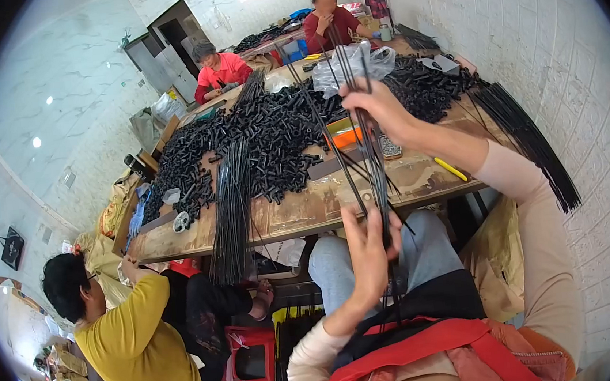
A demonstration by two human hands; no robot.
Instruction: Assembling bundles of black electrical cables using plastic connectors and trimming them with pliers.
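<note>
Upright in front of my body stands a loose bundle of thin black rods (376, 176), some of them splaying out at an angle. My left hand (369, 247) is closed round its lower part, near my lap. Higher up, beyond the table's near edge, my right hand (380, 113) grips the same rods with its fingers wrapped about them. Behind the bundle lie an orange box (346, 138) and a small container of metal bits (390, 147). A yellow-handled tool (450, 169) rests on the wooden table (285, 214) below my right forearm.
Heaps of short black tubes (277, 134) cover much of the table. One rod bundle (231, 205) overhangs the near edge; another (528, 139) juts out at the right. A clear plastic bag (352, 68) sits behind my right hand. A person in yellow (131, 332) sits at left; two others sit across.
</note>
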